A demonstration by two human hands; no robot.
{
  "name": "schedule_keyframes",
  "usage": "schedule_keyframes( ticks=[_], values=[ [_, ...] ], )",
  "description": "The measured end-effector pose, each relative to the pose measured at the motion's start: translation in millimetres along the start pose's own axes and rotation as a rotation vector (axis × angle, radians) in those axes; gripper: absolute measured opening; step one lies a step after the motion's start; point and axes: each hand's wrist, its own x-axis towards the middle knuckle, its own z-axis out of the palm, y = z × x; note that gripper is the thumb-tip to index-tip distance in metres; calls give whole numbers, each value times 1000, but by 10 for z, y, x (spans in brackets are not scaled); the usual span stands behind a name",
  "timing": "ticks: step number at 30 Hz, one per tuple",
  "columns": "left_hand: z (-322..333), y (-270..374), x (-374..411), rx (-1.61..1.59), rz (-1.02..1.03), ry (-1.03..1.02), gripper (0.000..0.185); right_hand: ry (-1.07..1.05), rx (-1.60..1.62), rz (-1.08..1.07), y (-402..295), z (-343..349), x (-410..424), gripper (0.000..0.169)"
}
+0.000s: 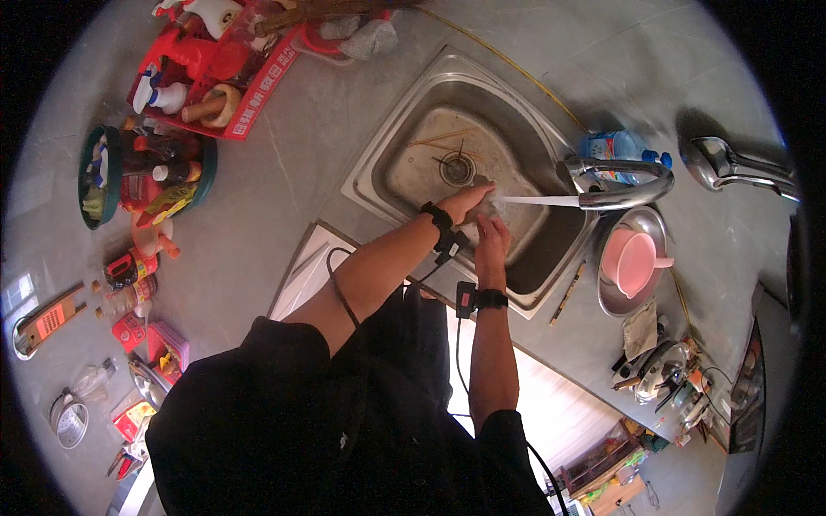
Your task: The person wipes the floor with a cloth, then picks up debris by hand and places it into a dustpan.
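My left hand (pixel 469 202) and my right hand (pixel 492 240) are close together over the near side of a stainless steel sink (pixel 413 187). Water runs from a curved metal faucet (pixel 629 193) onto the space between them. That space is blurred and pale; whether it holds a clear object or only splashing water I cannot tell. Both wrists wear black straps with small cabled devices. Beyond my left hand lies the round drain strainer (pixel 457 169). Thin wooden sticks, probably chopsticks (pixel 442 137), rest on the sink floor near it.
Right of the sink, a pink handled cup (pixel 635 263) sits in a metal bowl (pixel 613 297). A plastic bottle (pixel 613 149) lies behind the faucet. One patterned stick (pixel 568 293) is by the rim. Leftward stand a red box (pixel 258 97) of bottles and a green basket (pixel 208 164).
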Motion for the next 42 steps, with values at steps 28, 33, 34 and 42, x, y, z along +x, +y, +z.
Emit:
schedule_keyframes(
  ticks=[28,33,34,42],
  values=[
    [-115,-387,258,605,599,391,55,444,-405,170,197,-23,167,64],
    [33,-76,-276,954,613,447,55,336,-369,80,211,-136,294,62],
    [-1,-57,-325,990,609,421,54,259,-333,127,182,-79,281,62],
    [-239,-202,57,548,510,111,57,-103,280,284,326,120,551,58]
  ],
)
